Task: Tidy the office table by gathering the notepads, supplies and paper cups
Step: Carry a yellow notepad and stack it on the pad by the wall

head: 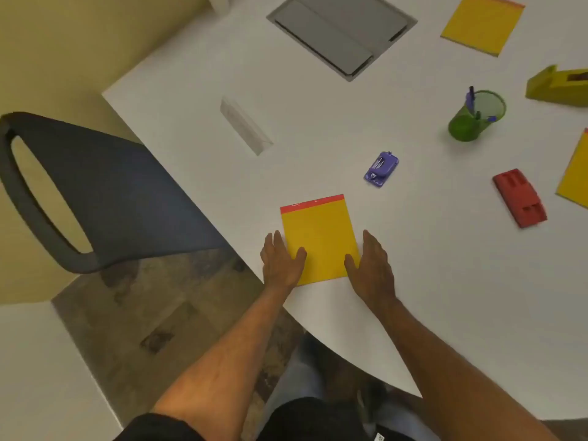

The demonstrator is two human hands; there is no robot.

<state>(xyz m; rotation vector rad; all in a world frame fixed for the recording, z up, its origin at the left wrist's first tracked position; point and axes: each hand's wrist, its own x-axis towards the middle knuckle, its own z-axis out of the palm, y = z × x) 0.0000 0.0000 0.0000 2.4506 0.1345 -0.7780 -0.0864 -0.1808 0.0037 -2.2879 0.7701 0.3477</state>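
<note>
A yellow notepad (319,240) with a red top strip lies near the front edge of the white table (318,132). My left hand (281,261) lies flat at its left edge with the thumb on the pad. My right hand (372,265) lies flat at its right edge, thumb also on the pad. A second yellow notepad (483,23) sits far back right, and a third (576,173) is cut off by the right edge. A purple stapler (381,168), a red hole punch (520,197), a green mesh pen cup (477,117) and a yellow-green tape dispenser (560,87) are scattered to the right.
A grey cable hatch (342,33) is set into the table at the back. A clear plastic piece (245,125) lies left of centre. A dark blue chair (95,192) stands at the table's left side over patterned floor.
</note>
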